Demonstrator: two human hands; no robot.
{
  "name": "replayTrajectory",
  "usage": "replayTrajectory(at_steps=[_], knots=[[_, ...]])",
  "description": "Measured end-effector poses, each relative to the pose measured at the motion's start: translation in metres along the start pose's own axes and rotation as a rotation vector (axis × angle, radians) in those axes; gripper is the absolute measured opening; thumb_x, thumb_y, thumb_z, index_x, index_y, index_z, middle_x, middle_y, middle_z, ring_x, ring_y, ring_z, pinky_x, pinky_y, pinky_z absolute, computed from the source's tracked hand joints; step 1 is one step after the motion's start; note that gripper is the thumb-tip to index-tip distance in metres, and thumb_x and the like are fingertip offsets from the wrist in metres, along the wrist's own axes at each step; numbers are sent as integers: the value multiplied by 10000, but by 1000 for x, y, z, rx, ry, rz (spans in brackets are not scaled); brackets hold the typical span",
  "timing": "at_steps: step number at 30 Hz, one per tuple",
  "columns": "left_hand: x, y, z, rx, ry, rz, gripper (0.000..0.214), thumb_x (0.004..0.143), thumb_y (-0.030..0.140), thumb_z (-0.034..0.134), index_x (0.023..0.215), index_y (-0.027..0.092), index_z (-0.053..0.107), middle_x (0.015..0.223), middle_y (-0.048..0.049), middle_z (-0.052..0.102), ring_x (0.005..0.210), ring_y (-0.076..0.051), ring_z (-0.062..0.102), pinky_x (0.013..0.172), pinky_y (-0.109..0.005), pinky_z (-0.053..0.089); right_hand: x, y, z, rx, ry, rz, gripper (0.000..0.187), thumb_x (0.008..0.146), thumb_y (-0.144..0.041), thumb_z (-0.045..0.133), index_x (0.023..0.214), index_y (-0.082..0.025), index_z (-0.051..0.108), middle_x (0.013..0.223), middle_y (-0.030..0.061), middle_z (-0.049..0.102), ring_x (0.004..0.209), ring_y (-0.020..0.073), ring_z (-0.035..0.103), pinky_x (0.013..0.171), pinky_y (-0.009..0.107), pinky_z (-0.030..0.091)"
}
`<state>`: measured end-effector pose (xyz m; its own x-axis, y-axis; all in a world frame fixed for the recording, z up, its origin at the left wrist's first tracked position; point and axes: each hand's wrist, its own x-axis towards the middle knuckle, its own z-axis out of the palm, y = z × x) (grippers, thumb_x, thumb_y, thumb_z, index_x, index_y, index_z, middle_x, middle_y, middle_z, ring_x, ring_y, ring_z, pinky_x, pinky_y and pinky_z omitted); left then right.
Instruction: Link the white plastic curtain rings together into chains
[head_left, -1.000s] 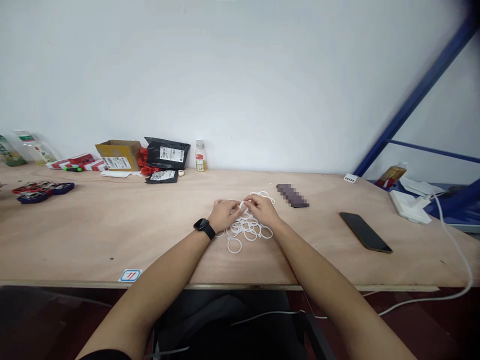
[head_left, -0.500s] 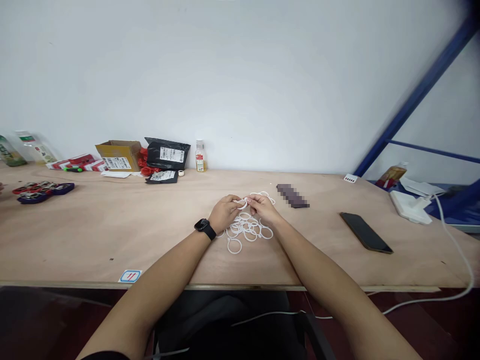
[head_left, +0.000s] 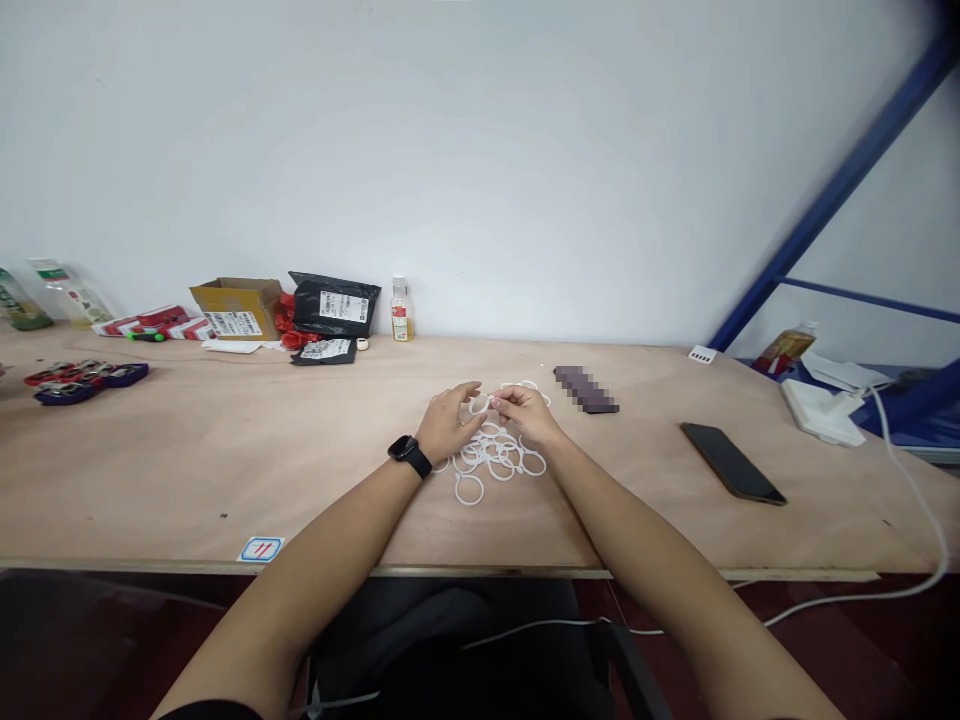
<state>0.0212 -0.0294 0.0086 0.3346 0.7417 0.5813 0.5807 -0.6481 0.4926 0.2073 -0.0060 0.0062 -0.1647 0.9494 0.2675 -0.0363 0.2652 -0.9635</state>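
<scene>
The loose pile of white rings (head_left: 491, 453) lies on the wooden desk (head_left: 315, 450), right in front of the person. Just beyond the pile, the right hand (head_left: 516, 405) pinches one white ring (head_left: 480, 413) between thumb and forefinger; those fingertips cover the part they grip, and the remaining fingers are curled out of my sight. The left hand (head_left: 454, 420) is spread, thumb and fingers apart at the ring's other side; whether it touches, I can't tell. Its wrist, wearing a dark watch (head_left: 409, 455), hides some of the pile's left side, while a few farther rings (head_left: 529, 386) are partly masked by the right hand. Overlaps make the pile hard to count.

Toward the person from the pile, a strip of wood runs to the desk's near edge, with a number card (head_left: 261, 549) at that edge, left of the pile. Wood also stretches leftward from the pile to a cluster of red and blue pieces (head_left: 86, 380).

Right of the pile, a blurred dark object (head_left: 585, 390) lies nearest, then a black phone (head_left: 733, 463), both limiting room on that side. Well beyond the pile, along the wall, stand a small bottle (head_left: 401, 312), a black parcel (head_left: 335, 305) and an open carton (head_left: 236, 310).
</scene>
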Motion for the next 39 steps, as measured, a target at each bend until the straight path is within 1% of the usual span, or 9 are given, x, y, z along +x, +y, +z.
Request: replayTrajectory(at_steps=[7, 12, 16, 21, 26, 29, 32, 36, 39], knots=[[0, -4, 2, -4, -47, 101, 406, 874, 358, 583, 1250, 209, 551, 1174, -97, 636, 1094, -228, 578, 959, -391, 453, 0, 2, 1, -22, -80, -44, 351, 667, -496, 752, 763, -186, 621, 642, -21, 607, 502, 94, 526, 504, 230, 442], [3, -7, 2, 89, -8, -45, 396, 858, 383, 592, 1215, 211, 589, 1199, -96, 625, 1115, -246, 565, 988, -419, 434, 5, 5, -9, -213, 114, -100, 301, 754, -457, 657, 872, -179, 658, 721, 14, 642, 564, 116, 547, 531, 241, 457], [1, -9, 4, 142, -163, -85, 268, 853, 376, 577, 1046, 229, 690, 1095, -65, 670, 1059, -239, 583, 990, -420, 420, 10, 11, -31, -489, 263, -140, 274, 805, -402, 577, 926, -180, 686, 807, 46, 694, 679, 161, 606, 638, 282, 492], [-4, -6, 7, 189, -298, -41, 271, 857, 359, 536, 1061, 296, 704, 1218, -54, 621, 1150, -257, 529, 1012, -451, 373, 15, 19, -49, -847, 370, -75, 256, 811, -293, 529, 990, -216, 697, 898, 46, 714, 829, 197, 640, 789, 320, 474], [-5, -1, 6, 227, -390, -54, 240, 831, 287, 504, 925, 285, 724, 1160, -31, 658, 1100, -236, 554, 1022, -465, 318, 14, 15, -45, -781, 414, -61, 299, 814, -357, 516, 976, -184, 699, 785, 46, 694, 739, 196, 631, 705, 302, 469], [-3, 2, 4, 228, -402, -80, 218, 798, 256, 506, 863, 256, 714, 1038, -32, 701, 1026, -230, 589, 1025, -475, 290, 11, 10, -37, -653, 366, -117, 299, 809, -376, 523, 930, -167, 699, 719, 34, 677, 676, 178, 619, 661, 284, 464], [-2, 3, 3, 228, -388, -104, 209, 775, 237, 510, 851, 243, 705, 1008, -40, 711, 1005, -238, 600, 1028, -491, 271, 6, 6, -26, -610, 214, -146, 279, 806, -357, 538, 923, -165, 702, 698, 22, 666, 655, 160, 602, 635, 263, 454], [-1, 3, 3, 228, -346, -148, 202, 779, 242, 510, 848, 243, 700, 969, -39, 723, 984, -241, 610, 1024, -492, 262, 1, 5, -17, -710, -51, -138, 239, 782, -261, 556, 939, -175, 714, 748, 19, 680, 639, 137, 576, 614, 244, 438], [0, 3, 2, 236, -324, -198, 211, 788, 245, 498, 850, 248, 700, 925, -27, 733, 969, -231, 615, 1029, -487, 247, -1, 3, -16, -802, -143, -116, 264, 751, -157, 521, 926, -178, 718, 825, 27, 698, 684, 135, 580, 638, 237, 438]])
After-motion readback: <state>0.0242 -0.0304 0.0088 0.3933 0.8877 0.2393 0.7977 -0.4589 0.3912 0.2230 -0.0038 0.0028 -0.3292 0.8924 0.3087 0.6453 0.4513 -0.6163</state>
